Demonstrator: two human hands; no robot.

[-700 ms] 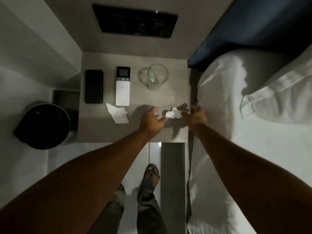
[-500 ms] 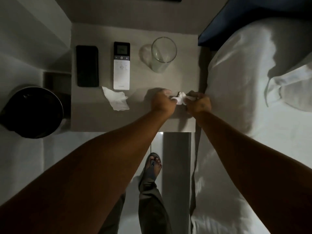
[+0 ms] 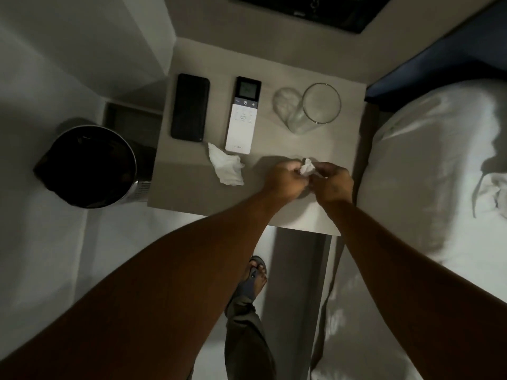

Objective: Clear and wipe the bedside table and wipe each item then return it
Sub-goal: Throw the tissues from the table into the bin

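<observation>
Over the right front part of the grey bedside table [image 3: 186,187], my left hand [image 3: 284,182] and my right hand [image 3: 333,185] meet, both pinching a small crumpled white tissue [image 3: 307,168] between their fingertips. A second crumpled tissue [image 3: 226,168] lies on the table to the left of my hands. Along the back of the table lie a black phone [image 3: 189,106] and a white remote with a small screen [image 3: 242,115], and a clear empty glass [image 3: 315,106] stands to their right.
A black waste bin [image 3: 87,165] stands on the floor left of the table. The bed with white sheets and pillow [image 3: 439,165] runs along the right side. A dark panel [image 3: 310,9] is on the wall behind. My sandalled foot [image 3: 253,275] is below the table edge.
My hands have drawn closer together, bunching the tissue into a tighter ball. The camera view has shifted slightly; the phone, remote, glass and other tissue lie as before.
</observation>
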